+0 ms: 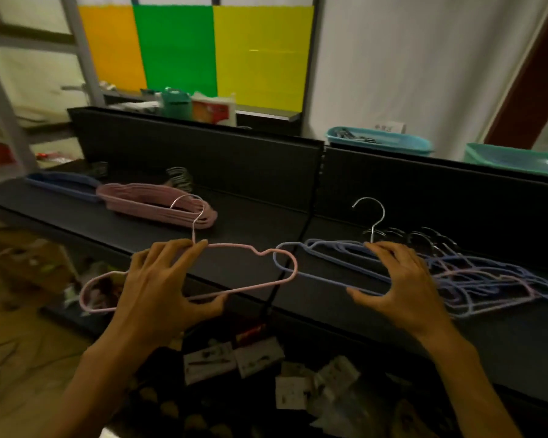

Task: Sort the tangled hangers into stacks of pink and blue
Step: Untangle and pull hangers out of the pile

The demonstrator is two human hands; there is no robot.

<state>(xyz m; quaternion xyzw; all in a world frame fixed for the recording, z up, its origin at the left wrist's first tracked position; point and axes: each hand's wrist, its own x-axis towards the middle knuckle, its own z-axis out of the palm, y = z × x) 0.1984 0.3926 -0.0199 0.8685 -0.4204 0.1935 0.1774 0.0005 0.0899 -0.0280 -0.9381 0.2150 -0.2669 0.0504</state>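
Note:
My left hand (165, 286) grips a single pink hanger (257, 281) by its neck and lower bar, holding it above the front edge of the dark shelf. My right hand (399, 286) holds a blue hanger (317, 273) at the left side of the tangled pile (487, 279), which is mostly blue with some pink mixed in. The end loops of the two held hangers overlap between my hands. A stack of pink hangers (152, 203) lies at the back left, and a stack of blue hangers (64, 184) sits just left of it.
The dark shelf (250, 222) has an upright black back panel (203, 153). Two teal bins (380, 142) (516, 159) stand behind the panel on the right. Cards and small packets (266, 358) lie on a lower level under my hands. A metal frame (0, 99) rises at the left.

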